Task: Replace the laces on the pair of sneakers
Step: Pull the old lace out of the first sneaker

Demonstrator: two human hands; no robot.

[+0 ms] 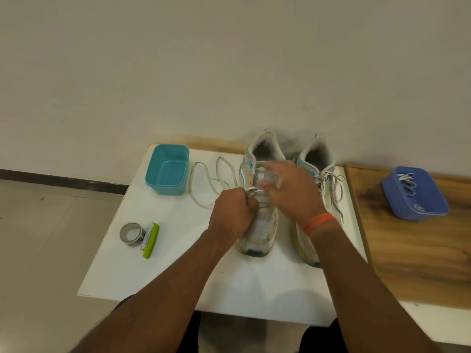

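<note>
Two bare forearms, no sleeves reaching the wrists or elbows. Around the right wrist, a thin orange thread band (pixel 319 222) — several strands wound together, slightly frayed. Dark clothing (pixel 321 337) at the bottom edge — black, detail unclear.

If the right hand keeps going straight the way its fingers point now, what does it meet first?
The right hand, motion-blurred, points left over the left-side sneaker. Straight on, it would probably first meet the old lace that the left hand grips, or that hand's knuckles. Depth is unclear, so it might pass above them.
</note>
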